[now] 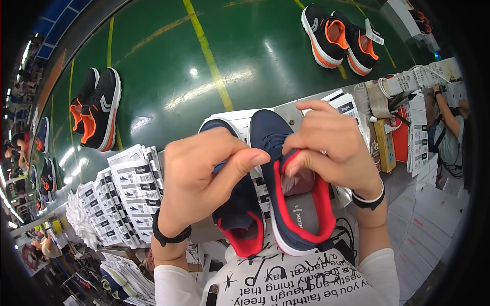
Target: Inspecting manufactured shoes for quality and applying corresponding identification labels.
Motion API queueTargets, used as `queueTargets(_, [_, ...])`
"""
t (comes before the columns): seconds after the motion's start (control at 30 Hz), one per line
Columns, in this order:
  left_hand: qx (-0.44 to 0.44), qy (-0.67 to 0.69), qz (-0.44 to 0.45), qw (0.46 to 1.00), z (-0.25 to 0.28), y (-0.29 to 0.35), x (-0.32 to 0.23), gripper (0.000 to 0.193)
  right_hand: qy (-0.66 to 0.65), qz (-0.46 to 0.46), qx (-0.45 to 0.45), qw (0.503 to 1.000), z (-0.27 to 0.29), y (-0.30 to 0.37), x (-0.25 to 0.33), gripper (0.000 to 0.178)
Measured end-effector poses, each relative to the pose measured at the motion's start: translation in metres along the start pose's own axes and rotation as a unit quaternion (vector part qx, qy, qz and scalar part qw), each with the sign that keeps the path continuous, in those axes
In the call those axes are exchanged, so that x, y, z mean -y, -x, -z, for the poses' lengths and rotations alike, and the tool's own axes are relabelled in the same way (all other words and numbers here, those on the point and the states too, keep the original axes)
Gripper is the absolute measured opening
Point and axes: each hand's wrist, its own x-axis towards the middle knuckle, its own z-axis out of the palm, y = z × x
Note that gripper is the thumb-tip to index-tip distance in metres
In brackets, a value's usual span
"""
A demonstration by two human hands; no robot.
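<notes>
Two navy sneakers with red lining and white soles lie side by side in front of me, toes pointing away. The right sneaker (268, 126) has its opening toward me and shows a grey insole (301, 209). My right hand (334, 145) pinches its tongue, thumb inside the opening and fingers by the laces. Something pale and shiny sits inside under that hand. Over the left sneaker (245, 196), my left hand (199, 171) is closed, thumb pressed against the forefinger; what it holds, if anything, is too small to make out. That hand hides much of the left sneaker.
Beyond lies a green belt (153, 61) with yellow lines. Black-and-orange sneakers (104, 102) stand on it at left, another pair (326, 38) at far right with a white tag (374, 33). Stacked printed cards (133, 178) line the near left edge. A person (449, 120) is at right.
</notes>
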Motion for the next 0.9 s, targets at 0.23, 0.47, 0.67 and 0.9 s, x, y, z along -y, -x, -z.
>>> queueTargets(0.23, [0.025, -0.11, 0.039, 0.993, 0.014, 0.052, -0.012, 0.045, -0.19, -0.142, 0.031, 0.971, -0.004, -0.013, -0.016, 0.013])
queueTargets(0.47, [-0.01, -0.138, -0.133, 0.981, -0.001, 0.073, 0.023, 0.041, -0.234, -0.175, 0.022, 0.956, -0.01, -0.023, -0.014, 0.016])
queueTargets(0.67, [-0.006, -0.048, -0.053, 0.997, 0.028, 0.019, 0.034, 0.019, -0.218, -0.172, 0.02, 0.96, -0.022, -0.025, -0.006, 0.016])
queueTargets(0.9, [0.051, 0.227, 0.144, 0.962, 0.026, 0.009, 0.039, 0.014, -0.111, -0.192, 0.006, 0.975, -0.028, -0.019, 0.006, 0.015])
